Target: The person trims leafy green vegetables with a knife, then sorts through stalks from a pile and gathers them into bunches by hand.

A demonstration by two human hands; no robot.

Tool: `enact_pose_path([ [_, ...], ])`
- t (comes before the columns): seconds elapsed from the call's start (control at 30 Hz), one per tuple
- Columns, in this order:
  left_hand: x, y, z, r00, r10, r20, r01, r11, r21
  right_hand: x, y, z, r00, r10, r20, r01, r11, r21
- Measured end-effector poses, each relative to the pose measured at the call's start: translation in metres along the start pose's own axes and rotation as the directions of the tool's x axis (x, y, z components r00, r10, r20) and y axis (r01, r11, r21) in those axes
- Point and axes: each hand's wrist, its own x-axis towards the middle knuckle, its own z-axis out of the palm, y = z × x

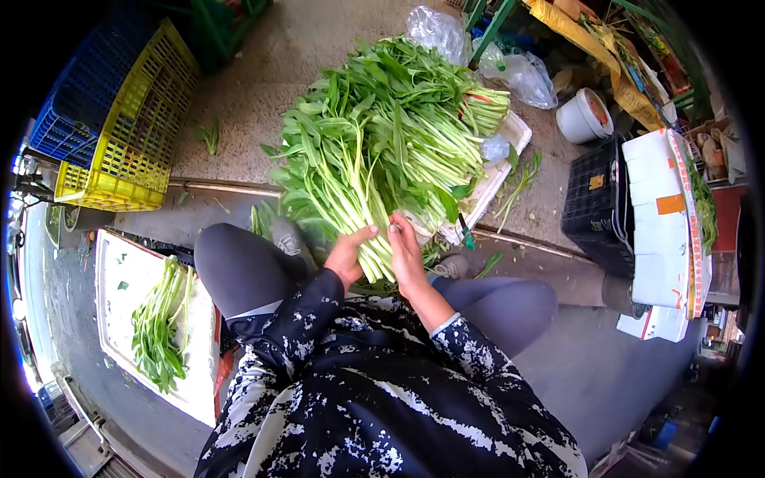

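Between my knees, a bunch of leafy green stems (351, 199) is held with its cut ends toward me and its leaves pointing away. My left hand (346, 256) is wrapped round the stems near their cut ends. On the bunch's right side, my right hand (405, 253) has its fingers bent against the stems; what its fingertips pinch is too small to tell. Just beyond lies a large pile of the same greens (434, 135), partly on a white foam tray (518, 131). A red band shows round some stems at the pile's right end.
Yellow crate (131, 119) and blue crate (88, 88) stand at the upper left. A white foam box (115, 319) with loose greens (163, 327) is at the left. On the right are a white bucket (584, 116), a black crate (598, 203) and a foam box (657, 215).
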Motion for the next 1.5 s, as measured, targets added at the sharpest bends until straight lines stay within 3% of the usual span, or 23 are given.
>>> enact_pose_path([
  [0.07,0.001,-0.008,-0.002,0.997,0.067,-0.034,-0.058,0.977,0.207,0.007,0.003,-0.011,1.0,-0.005,-0.015,0.002,0.987,-0.158],
  [0.13,-0.01,-0.011,0.01,0.992,0.109,-0.059,-0.071,0.89,0.451,0.018,-0.011,-0.025,0.989,0.117,0.091,-0.1,0.979,-0.179],
  [0.2,-0.013,-0.019,0.009,0.975,0.221,0.029,-0.188,0.746,0.639,0.024,-0.02,-0.024,0.986,0.001,0.167,0.019,0.993,-0.113],
  [0.27,-0.015,-0.022,0.008,0.97,0.222,0.096,-0.217,0.63,0.746,0.027,-0.03,-0.02,0.977,0.037,0.21,-0.002,0.986,-0.164],
  [0.3,-0.016,-0.026,0.007,0.968,0.236,0.09,-0.223,0.632,0.742,0.023,-0.029,-0.01,0.986,0.092,0.137,-0.05,0.958,-0.283],
  [0.33,-0.016,-0.027,0.009,0.965,0.247,0.084,-0.227,0.634,0.739,0.018,-0.038,-0.003,0.972,0.116,0.206,-0.06,0.964,-0.26],
  [0.43,-0.014,-0.019,-0.002,0.995,-0.003,-0.101,0.057,0.848,0.527,0.019,-0.024,0.006,0.985,0.129,0.117,-0.059,0.879,-0.473],
  [0.53,-0.016,-0.012,-0.008,0.984,-0.151,-0.094,0.173,0.934,0.311,0.036,-0.007,-0.004,0.989,0.04,0.143,0.048,0.825,-0.563],
  [0.6,-0.017,-0.004,-0.005,0.977,-0.213,0.019,0.202,0.948,0.246,0.057,-0.019,-0.034,1.0,-0.003,0.001,0.003,0.882,-0.471],
  [0.67,-0.026,0.003,0.009,0.972,-0.213,0.095,0.198,0.969,0.146,0.069,-0.031,-0.072,0.897,-0.149,-0.417,-0.107,0.84,-0.532],
  [0.73,-0.033,0.009,0.024,0.971,-0.149,0.185,0.132,0.986,0.1,0.082,-0.004,-0.119,0.769,-0.327,-0.55,-0.405,0.416,-0.814],
  [0.77,-0.035,0.013,0.035,0.97,-0.114,0.215,0.101,0.992,0.073,0.086,0.003,-0.132,0.763,-0.331,-0.556,-0.406,0.425,-0.809],
  [0.83,-0.043,0.021,0.062,0.962,-0.029,0.271,0.019,0.999,0.041,0.088,0.019,-0.157,0.785,0.198,-0.587,-0.616,0.339,-0.711],
  [0.87,-0.046,0.026,0.075,0.958,0.008,0.287,-0.014,1.0,0.018,0.096,0.043,-0.174,0.786,0.197,-0.586,-0.615,0.346,-0.709],
  [0.9,-0.044,0.029,0.084,0.944,0.05,0.325,-0.038,0.998,-0.044,0.108,0.077,-0.191,0.8,0.354,-0.485,-0.598,0.402,-0.693],
  [0.97,-0.037,0.036,0.105,0.9,0.13,0.415,-0.093,0.99,-0.107,0.082,0.047,-0.17,0.815,0.25,-0.522,-0.577,0.431,-0.694],
  [1.1,-0.014,0.047,0.141,0.913,0.237,0.331,-0.208,0.971,-0.122,0.071,0.014,-0.159,0.781,0.155,-0.605,-0.57,0.573,-0.589],
  [1.13,-0.004,0.05,0.147,0.923,0.172,0.344,-0.129,0.981,-0.144,0.062,0.001,-0.148,0.778,0.153,-0.609,-0.568,0.586,-0.578],
  [1.2,0.019,0.048,0.158,0.961,0.141,0.238,-0.106,0.982,-0.154,0.031,-0.024,-0.119,0.691,-0.285,-0.664,-0.126,0.858,-0.499],
  [1.27,0.032,0.042,0.174,0.985,0.108,0.138,-0.084,0.981,-0.174,0.0,-0.047,-0.082,0.676,-0.336,-0.655,0.231,0.942,-0.245],
  [1.33,0.052,0.031,0.177,0.982,0.112,0.153,-0.08,0.976,-0.203,-0.015,-0.048,-0.065,0.617,-0.596,-0.515,0.398,0.8,-0.449],
  [1.43,0.066,0.013,0.187,0.99,0.1,0.098,-0.079,0.976,-0.204,-0.017,-0.067,-0.053,0.517,-0.754,-0.405,0.44,0.64,-0.63],
  [1.5,0.065,0.004,0.196,0.994,0.098,0.043,-0.091,0.985,-0.147,-0.019,-0.078,-0.048,0.626,-0.645,-0.438,0.39,0.745,-0.54],
])
